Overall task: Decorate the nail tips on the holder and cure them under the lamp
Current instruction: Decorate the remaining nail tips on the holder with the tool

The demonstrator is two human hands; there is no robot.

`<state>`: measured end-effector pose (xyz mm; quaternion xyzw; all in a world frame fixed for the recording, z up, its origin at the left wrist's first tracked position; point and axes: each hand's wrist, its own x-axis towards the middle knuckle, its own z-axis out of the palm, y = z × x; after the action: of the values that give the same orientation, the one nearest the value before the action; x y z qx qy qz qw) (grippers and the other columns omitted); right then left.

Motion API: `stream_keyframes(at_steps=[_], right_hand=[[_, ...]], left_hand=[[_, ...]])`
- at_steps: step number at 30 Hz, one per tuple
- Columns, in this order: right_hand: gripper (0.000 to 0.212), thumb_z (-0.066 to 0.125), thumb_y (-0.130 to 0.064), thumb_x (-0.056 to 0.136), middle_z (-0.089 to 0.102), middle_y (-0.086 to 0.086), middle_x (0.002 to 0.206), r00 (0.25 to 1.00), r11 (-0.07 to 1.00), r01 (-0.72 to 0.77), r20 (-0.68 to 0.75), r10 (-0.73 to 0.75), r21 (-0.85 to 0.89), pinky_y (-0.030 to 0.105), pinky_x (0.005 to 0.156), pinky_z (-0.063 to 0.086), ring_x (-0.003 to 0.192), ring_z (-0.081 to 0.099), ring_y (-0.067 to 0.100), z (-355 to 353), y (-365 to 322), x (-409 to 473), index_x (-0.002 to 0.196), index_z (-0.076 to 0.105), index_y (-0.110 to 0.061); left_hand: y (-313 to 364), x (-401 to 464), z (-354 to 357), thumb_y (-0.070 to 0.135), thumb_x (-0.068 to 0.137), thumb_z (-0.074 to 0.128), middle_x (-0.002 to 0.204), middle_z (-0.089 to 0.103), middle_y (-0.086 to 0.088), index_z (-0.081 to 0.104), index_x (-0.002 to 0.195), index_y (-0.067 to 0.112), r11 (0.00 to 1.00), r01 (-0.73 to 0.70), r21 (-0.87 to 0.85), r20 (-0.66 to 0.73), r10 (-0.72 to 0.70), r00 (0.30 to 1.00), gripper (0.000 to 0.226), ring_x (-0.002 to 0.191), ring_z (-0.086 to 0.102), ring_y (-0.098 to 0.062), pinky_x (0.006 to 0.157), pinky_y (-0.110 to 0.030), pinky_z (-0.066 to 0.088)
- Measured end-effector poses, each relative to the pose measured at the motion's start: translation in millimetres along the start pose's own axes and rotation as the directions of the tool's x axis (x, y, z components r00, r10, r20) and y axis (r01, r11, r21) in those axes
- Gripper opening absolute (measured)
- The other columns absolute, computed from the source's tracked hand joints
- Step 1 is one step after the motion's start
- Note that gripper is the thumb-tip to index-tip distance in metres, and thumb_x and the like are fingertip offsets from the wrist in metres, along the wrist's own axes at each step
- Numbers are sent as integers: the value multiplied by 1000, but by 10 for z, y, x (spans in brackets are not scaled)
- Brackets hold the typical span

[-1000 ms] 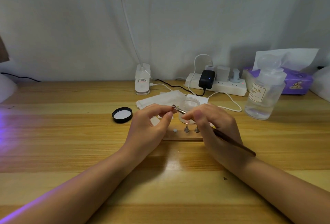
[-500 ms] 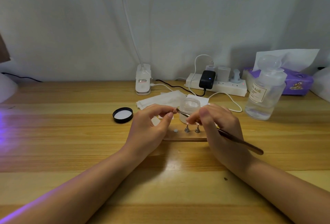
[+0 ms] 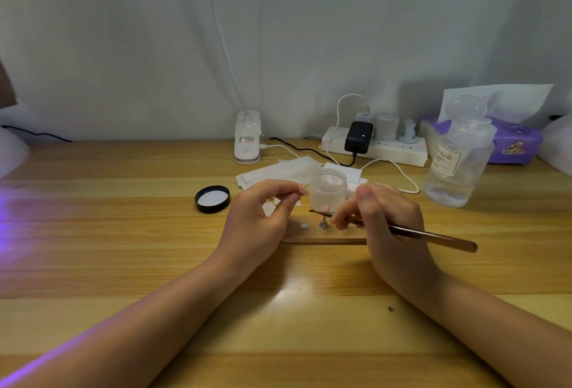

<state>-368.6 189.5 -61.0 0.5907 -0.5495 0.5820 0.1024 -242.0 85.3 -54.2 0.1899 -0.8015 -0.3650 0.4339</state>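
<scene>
While over the holder (image 3: 322,237) — right hand (image 3: 393,226) gripping brush (image 3: 433,236).

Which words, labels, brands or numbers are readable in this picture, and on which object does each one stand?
"NAIL": on the label of the clear bottle, at the right; the letters before it and the smaller lines below are too blurred to read.
Sticker on the white lamp base: print is there, but too small to read.
Purple tissue pack: a small picture only, no readable words.
Frosted jar and black lid: no text visible.
</scene>
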Motion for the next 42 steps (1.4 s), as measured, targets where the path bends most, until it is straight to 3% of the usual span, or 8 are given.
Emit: stream_keyframes(at_steps=[3,8,15,21,27,33,39,42], right_hand=[[34,29,-25,92,56,-18,67,1000,1000,11,-10,-11,1,24,69,41,70,54,-4,0,0,12,71,55,-31],[40,34,-34,94,66,-8,77,997,997,38,66,-34,-65,42,73,44,77,59,3,36,5,35,82,67,-16],[39,28,-27,93,56,-20,63,1000,1000,-20,-22,21,10,22,72,40,69,55,-5,-4,-8,2,66,56,-32],[50,30,-40,96,66,-4,74,998,997,51,34,-49,-65,41,70,45,74,60,11,36,-1,27,79,69,-14],[42,30,-29,93,63,-12,66,998,999,-43,-34,44,9,31,74,44,70,59,-1,-2,19,7,68,63,-23],[41,35,-30,93,67,-6,72,998,994,62,36,-59,-89,42,70,44,72,60,11,34,6,20,78,70,-15],[43,31,-35,92,62,-10,62,993,991,-117,-13,118,61,33,70,45,67,60,4,-6,16,8,66,63,-25],[35,31,-29,93,60,-18,73,1000,1000,-25,0,25,2,37,68,48,74,59,1,4,-8,34,74,61,-27]], left_hand=[[3,-1,7,4,83,62,86,65,16,64,84,32,1000,-1,-3,6,1,1000,28,86,58,0,77,-7,41],[-10,3,8,2,83,62,86,65,15,65,87,27,1000,-8,10,9,8,1000,25,87,59,-3,76,-6,40],[9,-5,4,4,84,61,87,65,14,64,87,29,1000,4,-6,9,-4,1000,26,88,58,-2,78,-9,42],[34,-9,-1,5,84,62,86,64,18,63,86,35,1000,20,4,2,-20,1000,30,88,57,0,76,-6,40],[46,-13,-7,6,84,62,87,64,19,63,83,37,1000,31,-3,-3,-31,1000,31,89,57,0,78,-7,41],[36,-12,0,5,83,63,85,64,17,65,91,28,999,33,-2,-12,-33,999,24,88,57,-1,75,-6,41],[41,-15,-8,6,84,62,87,64,19,64,82,36,1000,25,-5,-1,-25,1000,30,88,58,1,78,-6,41],[37,-13,-7,6,84,62,87,64,19,64,84,35,1000,24,4,12,-24,1000,29,88,57,0,76,-6,40]])
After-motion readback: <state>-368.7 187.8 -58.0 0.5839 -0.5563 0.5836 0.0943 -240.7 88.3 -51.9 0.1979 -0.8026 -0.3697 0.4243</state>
